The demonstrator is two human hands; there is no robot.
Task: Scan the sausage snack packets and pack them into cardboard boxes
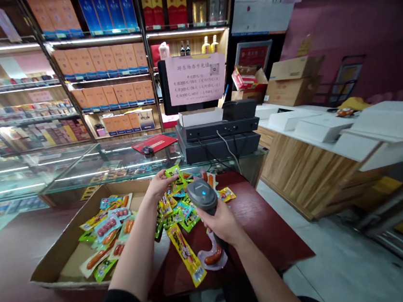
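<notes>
My right hand (223, 222) is wrapped round the handle of a dark grey barcode scanner (202, 194), which shows a small blue light on top. Left of it, my left hand (160, 186) pinches a green snack packet (176, 177) above a pile of snack packets (186, 208) on the dark red table. Nearer me lie a long yellow packet (186, 254) and a clear-packed sausage (213, 256), partly behind the scanner's handle. Beside my left forearm sits a shallow cardboard box (70, 272) with several sausage packets (108, 227) inside.
Behind the table stand a glass display counter (116, 165) and a cash drawer (219, 146) under a monitor bearing a pink sign (196, 80). A wood-sided counter (306, 173) with white boxes is at right. Stocked shelves (102, 80) line the back wall.
</notes>
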